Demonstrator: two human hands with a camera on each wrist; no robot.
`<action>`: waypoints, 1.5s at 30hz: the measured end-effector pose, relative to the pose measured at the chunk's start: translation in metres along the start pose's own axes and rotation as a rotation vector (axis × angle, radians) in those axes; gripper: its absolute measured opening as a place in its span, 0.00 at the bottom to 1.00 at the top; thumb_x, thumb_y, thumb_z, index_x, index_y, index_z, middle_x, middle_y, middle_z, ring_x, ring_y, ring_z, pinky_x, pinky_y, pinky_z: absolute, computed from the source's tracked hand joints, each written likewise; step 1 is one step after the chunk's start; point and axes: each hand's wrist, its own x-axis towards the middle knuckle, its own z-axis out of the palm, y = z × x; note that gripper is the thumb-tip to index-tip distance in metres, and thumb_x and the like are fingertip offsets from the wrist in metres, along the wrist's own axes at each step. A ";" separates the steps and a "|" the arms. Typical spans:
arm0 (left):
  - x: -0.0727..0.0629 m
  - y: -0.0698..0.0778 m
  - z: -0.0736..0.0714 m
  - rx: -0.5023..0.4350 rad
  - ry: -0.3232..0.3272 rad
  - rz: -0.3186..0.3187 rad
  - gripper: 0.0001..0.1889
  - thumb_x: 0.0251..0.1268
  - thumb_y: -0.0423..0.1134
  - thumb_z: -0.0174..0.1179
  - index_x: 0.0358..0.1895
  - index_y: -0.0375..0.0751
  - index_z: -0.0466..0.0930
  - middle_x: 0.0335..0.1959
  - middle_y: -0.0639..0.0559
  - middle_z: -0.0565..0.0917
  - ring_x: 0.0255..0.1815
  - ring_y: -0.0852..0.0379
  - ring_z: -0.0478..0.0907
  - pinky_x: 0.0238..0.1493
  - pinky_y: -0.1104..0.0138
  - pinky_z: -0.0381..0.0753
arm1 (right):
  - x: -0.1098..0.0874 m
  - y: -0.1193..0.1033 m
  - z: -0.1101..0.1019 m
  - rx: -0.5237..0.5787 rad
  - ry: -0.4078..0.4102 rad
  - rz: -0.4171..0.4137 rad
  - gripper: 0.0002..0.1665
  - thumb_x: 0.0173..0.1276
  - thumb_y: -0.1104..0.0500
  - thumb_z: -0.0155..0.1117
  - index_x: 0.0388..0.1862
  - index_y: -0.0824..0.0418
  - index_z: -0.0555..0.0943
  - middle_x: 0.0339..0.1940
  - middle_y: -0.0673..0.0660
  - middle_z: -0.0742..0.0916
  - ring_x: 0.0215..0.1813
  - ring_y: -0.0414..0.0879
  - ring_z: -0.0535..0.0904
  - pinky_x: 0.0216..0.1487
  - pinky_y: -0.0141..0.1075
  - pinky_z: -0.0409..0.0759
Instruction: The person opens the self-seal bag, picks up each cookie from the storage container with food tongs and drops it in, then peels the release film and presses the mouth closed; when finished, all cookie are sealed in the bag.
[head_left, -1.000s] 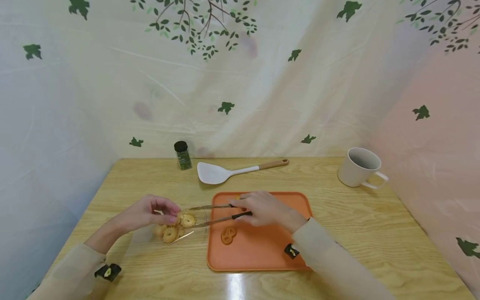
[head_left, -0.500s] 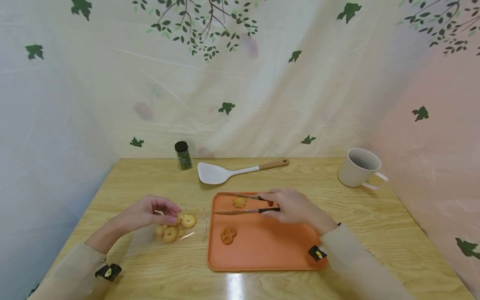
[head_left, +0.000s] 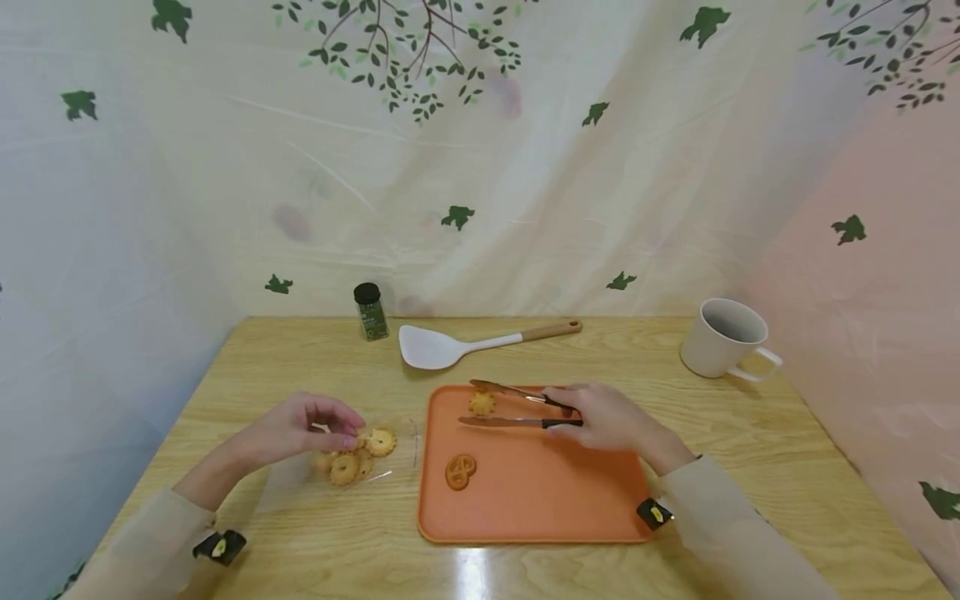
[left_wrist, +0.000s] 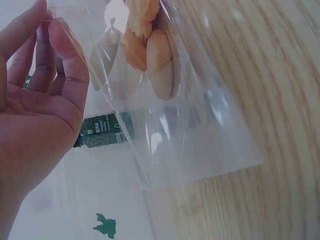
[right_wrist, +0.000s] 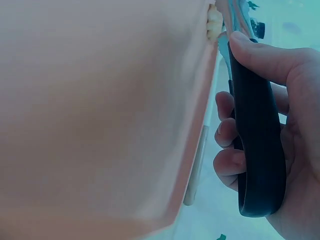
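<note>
My left hand [head_left: 311, 429] pinches the edge of a clear plastic bag [left_wrist: 200, 150] between thumb and finger. Several cookies [head_left: 344, 468] lie inside that bag. Over the orange tray [head_left: 540, 500] my right hand [head_left: 607, 421] grips metal tongs [head_left: 502, 422] by their black handles [right_wrist: 257, 130]. The arms of the tongs are spread apart, with a flower-shaped cookie [head_left: 482, 404] resting on the tray between their tips. A pretzel-shaped cookie [head_left: 461, 472] lies nearer the tray's left front.
Behind the tray lies a white spatula [head_left: 433, 348] with a wooden handle. A seasoning jar [head_left: 371, 312] with a black lid stands at the back left. At the back right is a white mug [head_left: 723, 340]. A patterned cloth hangs behind the table.
The right hand has drawn the tongs rightward from the bag's mouth to above the tray. The flower-shaped cookie, earlier mostly hidden by the hand, now shows. My left hand has kept its hold.
</note>
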 end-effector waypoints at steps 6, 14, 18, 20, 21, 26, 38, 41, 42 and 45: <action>0.000 -0.001 0.000 -0.009 -0.005 -0.015 0.13 0.68 0.32 0.67 0.52 0.30 0.83 0.44 0.35 0.86 0.43 0.57 0.84 0.42 0.65 0.84 | -0.003 0.003 0.001 0.017 -0.010 -0.004 0.30 0.70 0.47 0.70 0.63 0.64 0.80 0.25 0.47 0.75 0.21 0.34 0.61 0.24 0.31 0.62; 0.000 -0.002 0.000 -0.019 -0.013 -0.010 0.13 0.68 0.31 0.66 0.52 0.28 0.83 0.44 0.37 0.87 0.43 0.57 0.85 0.43 0.66 0.84 | -0.005 0.005 0.003 0.100 -0.056 -0.010 0.18 0.72 0.49 0.68 0.55 0.57 0.82 0.19 0.43 0.71 0.19 0.33 0.61 0.22 0.30 0.61; 0.000 0.000 0.000 -0.017 -0.011 -0.011 0.13 0.68 0.32 0.66 0.52 0.28 0.83 0.45 0.36 0.86 0.43 0.57 0.85 0.43 0.66 0.84 | -0.009 0.005 0.002 0.119 -0.063 -0.019 0.12 0.72 0.50 0.69 0.49 0.54 0.81 0.20 0.45 0.71 0.20 0.33 0.62 0.22 0.30 0.62; 0.000 0.000 0.000 -0.010 -0.008 -0.011 0.13 0.68 0.32 0.67 0.52 0.29 0.83 0.44 0.35 0.86 0.43 0.57 0.84 0.42 0.66 0.84 | -0.011 0.005 0.001 0.121 -0.067 -0.020 0.10 0.72 0.50 0.69 0.45 0.52 0.80 0.20 0.46 0.71 0.20 0.34 0.61 0.23 0.30 0.61; 0.000 0.000 0.000 -0.009 -0.007 -0.012 0.13 0.68 0.33 0.67 0.52 0.29 0.83 0.44 0.35 0.86 0.43 0.58 0.84 0.42 0.66 0.84 | -0.013 0.004 0.000 0.119 -0.068 -0.020 0.09 0.72 0.50 0.69 0.44 0.52 0.80 0.20 0.47 0.70 0.21 0.34 0.60 0.23 0.30 0.61; 0.000 -0.001 0.000 -0.015 -0.009 -0.005 0.13 0.68 0.31 0.66 0.52 0.28 0.83 0.45 0.35 0.86 0.43 0.57 0.85 0.43 0.66 0.84 | -0.020 0.003 -0.001 0.095 -0.073 -0.034 0.12 0.72 0.50 0.68 0.47 0.54 0.82 0.20 0.48 0.72 0.21 0.33 0.59 0.23 0.30 0.59; 0.000 -0.001 0.001 -0.034 -0.011 -0.019 0.15 0.68 0.32 0.67 0.53 0.24 0.81 0.46 0.29 0.84 0.43 0.57 0.85 0.43 0.66 0.84 | -0.022 0.005 0.002 0.084 -0.062 -0.033 0.21 0.72 0.48 0.68 0.54 0.60 0.82 0.21 0.48 0.72 0.21 0.33 0.58 0.23 0.29 0.58; 0.001 -0.001 0.001 -0.032 -0.009 -0.022 0.15 0.68 0.32 0.67 0.52 0.25 0.81 0.46 0.29 0.85 0.43 0.57 0.85 0.43 0.66 0.84 | -0.019 0.003 0.002 0.079 -0.068 -0.024 0.22 0.72 0.48 0.68 0.56 0.61 0.82 0.21 0.47 0.72 0.21 0.33 0.59 0.23 0.29 0.58; 0.001 -0.001 0.001 -0.028 -0.008 -0.024 0.15 0.68 0.32 0.67 0.52 0.25 0.82 0.46 0.29 0.85 0.43 0.57 0.85 0.43 0.66 0.84 | -0.018 0.003 0.002 0.076 -0.068 -0.024 0.22 0.72 0.48 0.68 0.56 0.61 0.83 0.21 0.47 0.72 0.21 0.33 0.59 0.23 0.29 0.59; 0.001 -0.001 0.001 -0.014 -0.005 -0.020 0.15 0.67 0.32 0.67 0.52 0.26 0.82 0.45 0.31 0.85 0.43 0.57 0.84 0.43 0.66 0.84 | -0.016 0.003 0.002 0.075 -0.072 -0.018 0.22 0.72 0.47 0.68 0.57 0.60 0.83 0.21 0.46 0.72 0.21 0.33 0.59 0.23 0.29 0.59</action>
